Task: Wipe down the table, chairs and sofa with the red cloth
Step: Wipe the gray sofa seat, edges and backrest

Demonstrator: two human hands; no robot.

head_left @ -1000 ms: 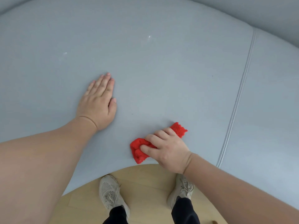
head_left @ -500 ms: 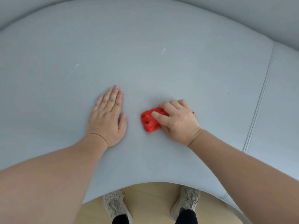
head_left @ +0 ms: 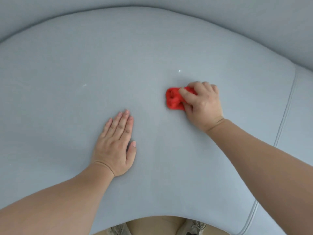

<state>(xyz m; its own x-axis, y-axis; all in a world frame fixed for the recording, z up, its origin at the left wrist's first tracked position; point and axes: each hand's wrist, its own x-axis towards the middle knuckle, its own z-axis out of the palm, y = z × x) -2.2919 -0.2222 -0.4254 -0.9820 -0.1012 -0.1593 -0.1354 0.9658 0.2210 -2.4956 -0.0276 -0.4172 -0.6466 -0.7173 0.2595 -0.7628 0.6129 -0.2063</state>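
Red cloth (head_left: 174, 99), bunched into a compact wad, lies on the pale grey-blue sofa cushion (head_left: 152, 48) under the right hand (head_left: 203, 104), right of the cushion's middle. The fingers (head_left: 185, 93) of that hand are curled over the wad and clamp it against the upholstery, with the free end of the cloth showing to the left of the knuckles. Bunching presumably gives a firm pad that can be pressed and dragged without unfolding.

The left hand (head_left: 115, 145) rests flat on the cushion, palm down and holding nothing. Its fingers (head_left: 122, 122) are straight and close together, the thumb a little apart (its likely purpose is to bear the weight of a person leaning forward over the seat). It lies near the cloth but apart from it.

Two small white specks, one (head_left: 179, 71) just beyond the cloth and one (head_left: 84, 85) further left, lie on the fabric ahead of the hands and are probable next targets of the wipe. A piped seam (head_left: 286, 112) marks the boundary with the neighbouring cushion at right. Shoe tips (head_left: 116, 230) on the wooden floor (head_left: 155, 224) show at the lower edge. Table and chairs are out of view.
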